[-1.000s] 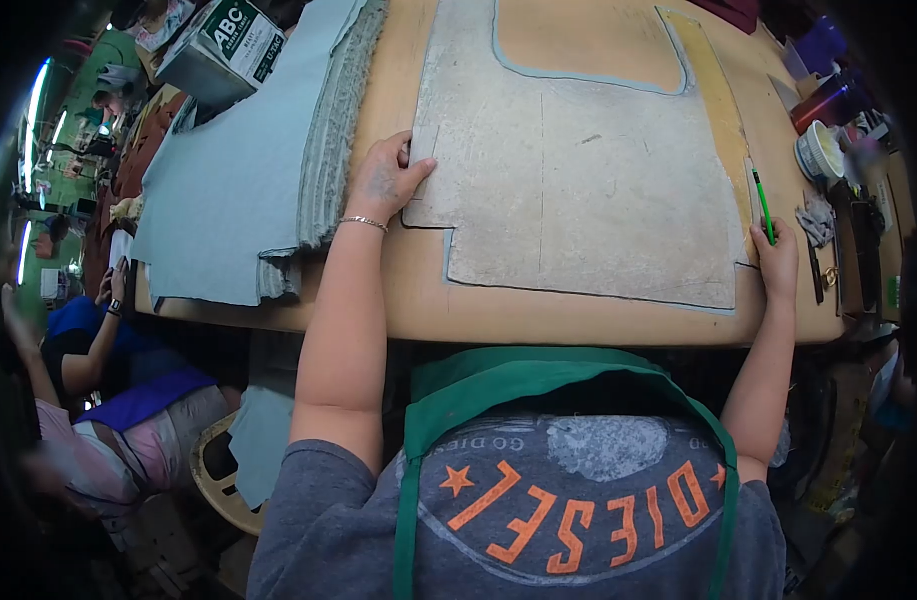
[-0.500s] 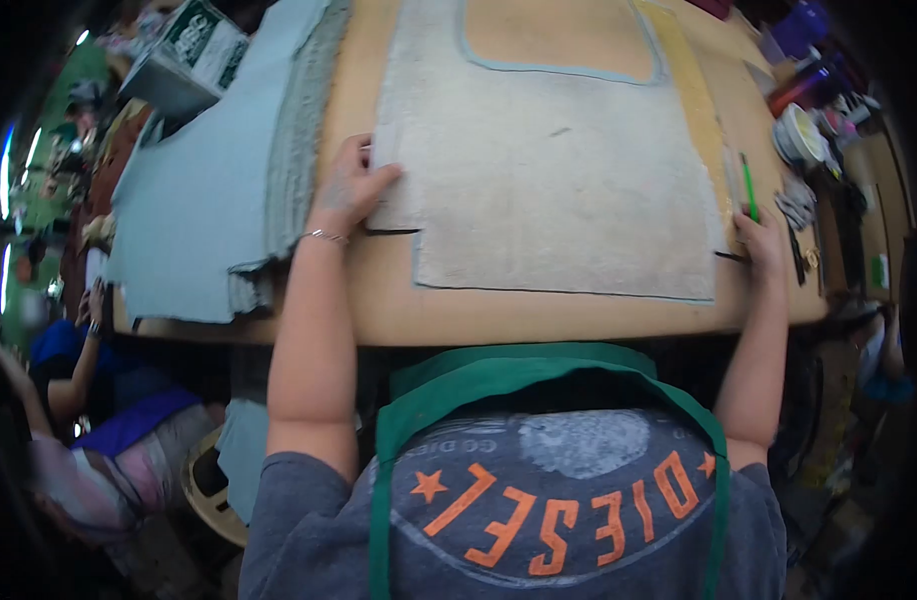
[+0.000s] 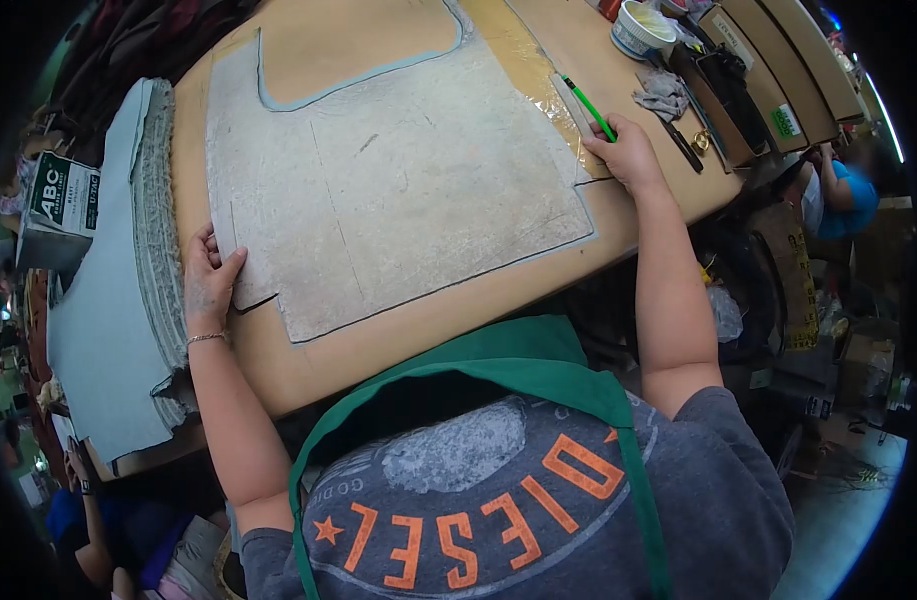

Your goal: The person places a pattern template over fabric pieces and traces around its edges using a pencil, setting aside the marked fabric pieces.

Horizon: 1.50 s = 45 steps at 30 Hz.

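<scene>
A large pale, worn pattern board (image 3: pixel 419 190) with a rounded cutout at its far side lies flat on the tan table. Yellowish tape (image 3: pixel 529 65) covers its right margin. My left hand (image 3: pixel 211 278) grips the board's left edge, thumb on top; some fingertips are hidden. At the right edge, my right hand (image 3: pixel 627 155) is closed around a green pencil (image 3: pixel 587 105), its fingers touching the board's margin. Dark marks show at the lower corners, and a light blue edge lines the cutout.
A thick stack of light blue fabric (image 3: pixel 109 290) lies on the left, beside an ABC box (image 3: pixel 64 205). A white tub (image 3: pixel 643 30), a crumpled grey cloth (image 3: pixel 663 95), a black pen (image 3: pixel 682 147) and cardboard boxes (image 3: pixel 769 60) are at the right. Another person (image 3: pixel 844 195) is farther right.
The view has turned, so the board and table now appear slanted and farther left. Both hands remain at the board's side edges, and the pencil stays in my right hand.
</scene>
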Motion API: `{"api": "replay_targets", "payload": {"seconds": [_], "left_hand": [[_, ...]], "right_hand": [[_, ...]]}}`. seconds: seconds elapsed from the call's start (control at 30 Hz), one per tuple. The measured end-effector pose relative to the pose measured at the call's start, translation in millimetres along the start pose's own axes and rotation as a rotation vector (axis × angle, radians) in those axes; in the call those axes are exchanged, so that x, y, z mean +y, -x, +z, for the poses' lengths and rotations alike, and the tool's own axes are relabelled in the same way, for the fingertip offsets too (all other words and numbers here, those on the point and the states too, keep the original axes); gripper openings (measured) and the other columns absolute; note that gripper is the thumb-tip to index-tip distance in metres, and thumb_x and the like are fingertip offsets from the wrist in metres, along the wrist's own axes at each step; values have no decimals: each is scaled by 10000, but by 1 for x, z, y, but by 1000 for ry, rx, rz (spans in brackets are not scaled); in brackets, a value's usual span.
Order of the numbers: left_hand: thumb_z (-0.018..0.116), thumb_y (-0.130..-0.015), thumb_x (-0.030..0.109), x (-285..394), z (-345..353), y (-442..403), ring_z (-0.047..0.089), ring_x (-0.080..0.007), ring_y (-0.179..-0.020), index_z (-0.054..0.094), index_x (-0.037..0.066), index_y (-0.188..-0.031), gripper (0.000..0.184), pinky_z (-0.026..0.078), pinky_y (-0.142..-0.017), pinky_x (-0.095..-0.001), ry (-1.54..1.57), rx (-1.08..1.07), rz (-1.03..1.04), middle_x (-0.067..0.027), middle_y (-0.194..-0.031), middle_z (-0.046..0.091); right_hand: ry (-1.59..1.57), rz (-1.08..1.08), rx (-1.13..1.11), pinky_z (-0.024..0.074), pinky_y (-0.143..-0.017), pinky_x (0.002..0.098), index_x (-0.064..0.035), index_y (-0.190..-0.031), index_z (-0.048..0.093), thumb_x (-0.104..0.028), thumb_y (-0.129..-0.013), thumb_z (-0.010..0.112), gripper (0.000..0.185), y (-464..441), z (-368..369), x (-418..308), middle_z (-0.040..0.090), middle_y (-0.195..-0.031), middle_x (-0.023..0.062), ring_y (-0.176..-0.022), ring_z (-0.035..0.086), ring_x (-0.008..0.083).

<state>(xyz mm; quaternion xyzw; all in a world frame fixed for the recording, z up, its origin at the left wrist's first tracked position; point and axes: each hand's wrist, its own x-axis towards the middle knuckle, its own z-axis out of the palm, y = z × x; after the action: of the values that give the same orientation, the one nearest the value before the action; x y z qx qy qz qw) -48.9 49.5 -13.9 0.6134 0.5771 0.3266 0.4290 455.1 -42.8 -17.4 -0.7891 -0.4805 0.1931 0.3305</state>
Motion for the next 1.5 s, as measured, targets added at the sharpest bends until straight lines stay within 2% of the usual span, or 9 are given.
{"api": "replay_targets", "payload": {"seconds": [0.13, 0.43, 0.53, 0.63, 0.73, 1.03, 1.13, 1.33, 1.5], "left_hand": [[653, -721, 29, 1, -1, 2, 564, -119, -792, 398, -44, -1169, 521, 474, -718, -240, -133, 11, 54, -81, -945, 570], [684, -700, 57, -2, 0, 0, 566, -129, -782, 419, -28, -1153, 531, 476, -711, -249, -149, 42, 44, -87, -941, 569], [645, -738, 45, -2, -2, -1, 571, -141, -870, 375, -26, -1204, 543, 469, -762, -249, -191, 4, 14, -96, -1011, 558], [647, -736, 45, -3, -2, -2, 570, -139, -868, 372, -27, -1208, 550, 469, -760, -248, -165, 2, 7, -97, -1011, 559], [681, -703, 56, 3, 2, 2, 556, -121, -770, 412, -34, -1156, 535, 474, -714, -244, -155, 50, 23, -90, -956, 564], [676, -710, 49, 0, 2, 0, 563, -130, -796, 401, -41, -1164, 538, 477, -721, -256, -151, 48, 32, -98, -963, 562], [642, -727, 33, 6, 2, 1, 566, -142, -871, 376, -30, -1203, 549, 459, -785, -255, -170, 20, -13, -94, -1008, 562], [676, -719, 79, -3, 1, -3, 569, -145, -783, 406, -37, -1156, 526, 476, -707, -257, -152, 40, 43, -106, -936, 564], [668, -735, 110, -8, -1, -14, 571, -170, -778, 405, -42, -1143, 509, 470, -684, -275, -347, 77, 79, -126, -900, 573]], "right_hand": [[-16, 0, 6, 450, -621, 290, 30, -843, 564, -101, -691, 695, 239, -3, 1, 4, 598, -754, 103, -665, 565, 160], [43, -7, 2, 450, -650, 301, 18, -848, 568, -126, -687, 695, 251, -4, 1, 5, 607, -775, 114, -691, 576, 184], [39, -11, 9, 448, -649, 303, 15, -848, 569, -133, -687, 694, 252, -3, 2, 6, 606, -777, 113, -695, 576, 187], [26, -15, 5, 447, -648, 304, 15, -848, 571, -136, -689, 692, 250, -1, 0, 4, 603, -777, 112, -698, 574, 186], [27, -26, -4, 445, -647, 301, 13, -854, 573, -138, -689, 691, 253, -1, 0, 5, 597, -772, 108, -694, 566, 184], [2, -43, -7, 446, -651, 294, 16, -873, 579, -137, -681, 691, 270, -1, -2, 7, 585, -758, 102, -690, 554, 176], [-15, -53, -7, 447, -656, 290, 19, -874, 578, -135, -681, 690, 271, -1, -2, 8, 586, -761, 98, -691, 554, 172], [-12, -41, -19, 449, -659, 287, 25, -877, 575, -127, -679, 692, 276, -2, -1, 9, 594, -774, 93, -699, 557, 163], [5, -19, -30, 449, -662, 287, 23, -885, 577, -118, -679, 690, 274, -1, -3, 6, 601, -785, 101, -713, 565, 164]]}}
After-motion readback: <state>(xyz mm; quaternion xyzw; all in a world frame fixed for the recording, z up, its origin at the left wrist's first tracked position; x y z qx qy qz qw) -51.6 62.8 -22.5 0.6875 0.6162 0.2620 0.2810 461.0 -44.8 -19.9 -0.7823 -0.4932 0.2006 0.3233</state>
